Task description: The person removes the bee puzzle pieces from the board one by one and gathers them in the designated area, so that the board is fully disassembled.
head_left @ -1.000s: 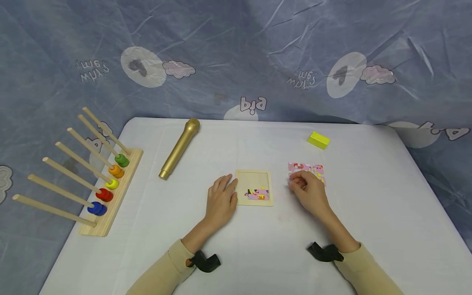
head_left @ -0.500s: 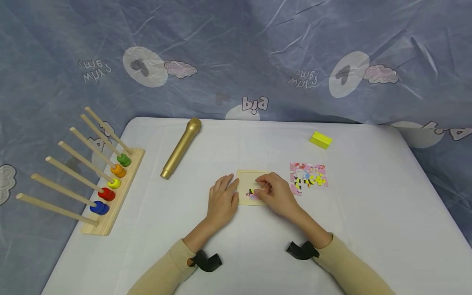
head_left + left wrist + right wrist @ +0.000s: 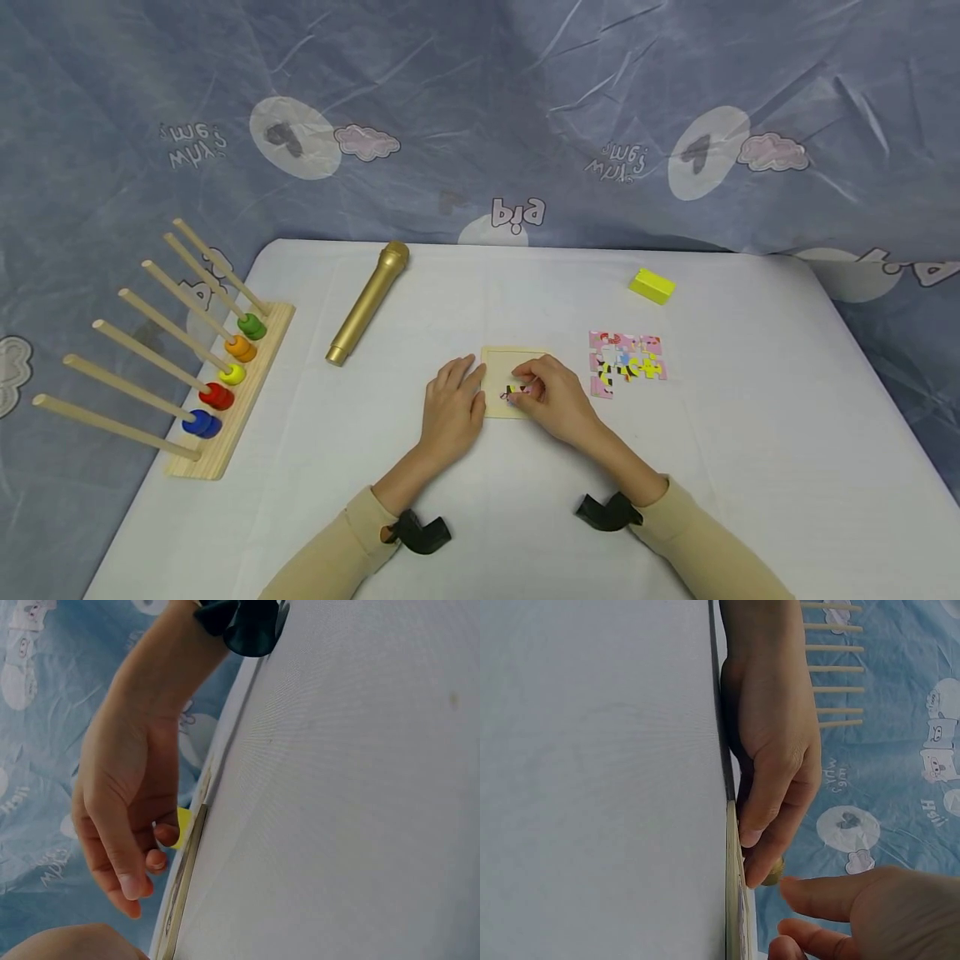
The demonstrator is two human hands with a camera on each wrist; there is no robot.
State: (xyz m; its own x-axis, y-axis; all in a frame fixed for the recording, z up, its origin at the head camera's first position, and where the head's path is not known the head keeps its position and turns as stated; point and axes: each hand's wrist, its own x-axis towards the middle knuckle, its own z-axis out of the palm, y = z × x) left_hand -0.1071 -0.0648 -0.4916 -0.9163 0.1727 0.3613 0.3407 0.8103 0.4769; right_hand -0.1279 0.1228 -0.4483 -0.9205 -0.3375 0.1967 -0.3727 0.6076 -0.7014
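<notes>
My left hand (image 3: pixel 453 406) rests at the left edge of a small wooden puzzle frame (image 3: pixel 491 367), fingers fairly straight. A jigsaw piece with a bee picture (image 3: pixel 514 389) lies in the lower part of the frame. Over the frame's right side is my right hand (image 3: pixel 558 402), thumb and fingers bent, with the thumb tip by that piece. Whether it pinches a piece is hidden from view. In the left wrist view the right hand (image 3: pixel 127 802) hangs above the table. The left hand (image 3: pixel 776 750) meets the frame (image 3: pixel 733 892) in the right wrist view.
Several pink jigsaw pieces (image 3: pixel 602 385) lie right of the frame, below a yellow block (image 3: pixel 652 285). A gold microphone (image 3: pixel 367 304) lies at the back left. Along the left edge stands a wooden peg rack (image 3: pixel 240 417) with coloured beads. Behind the table hangs a printed blue-grey cloth (image 3: pixel 480 108).
My right hand has moved left from the pink pieces to the frame, then shifted slightly further left over the bee piece. The left hand has stayed at the frame's left edge.
</notes>
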